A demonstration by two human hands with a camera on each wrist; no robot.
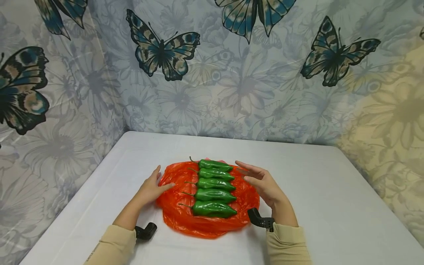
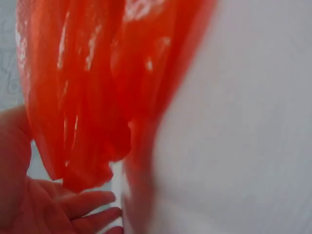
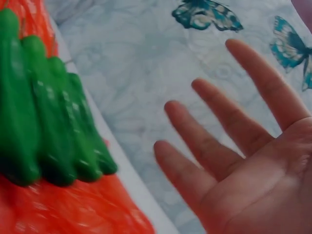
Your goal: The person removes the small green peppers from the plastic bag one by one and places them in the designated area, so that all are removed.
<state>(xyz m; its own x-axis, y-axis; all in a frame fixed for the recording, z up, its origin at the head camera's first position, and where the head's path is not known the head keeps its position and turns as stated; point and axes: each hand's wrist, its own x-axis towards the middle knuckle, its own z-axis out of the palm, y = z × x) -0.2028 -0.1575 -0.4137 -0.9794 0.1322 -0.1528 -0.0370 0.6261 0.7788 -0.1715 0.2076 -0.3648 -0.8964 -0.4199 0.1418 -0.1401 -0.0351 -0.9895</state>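
Several green peppers (image 1: pixel 215 184) lie side by side in a column on a crumpled red plastic bag (image 1: pixel 179 221), their thin stems pointing left. My left hand (image 1: pixel 153 189) is at the bag's left edge, thumb reaching over the plastic. In the left wrist view its fingers (image 2: pixel 92 204) extend below the bag's hanging edge (image 2: pixel 87 97). On the other side, my right hand (image 1: pixel 265 182) is held over the bag's right edge, fingers spread and nothing in them. The right wrist view shows that palm (image 3: pixel 263 190) beside the peppers (image 3: pixel 53 122).
The bag rests on a white-covered table (image 1: pixel 331 206). A butterfly-patterned cloth (image 1: pixel 245 92) hangs behind and at both sides. Each wrist wears a black camera mount, one on the left (image 1: pixel 145 232) and one on the right (image 1: pixel 261 220), close to the bag.
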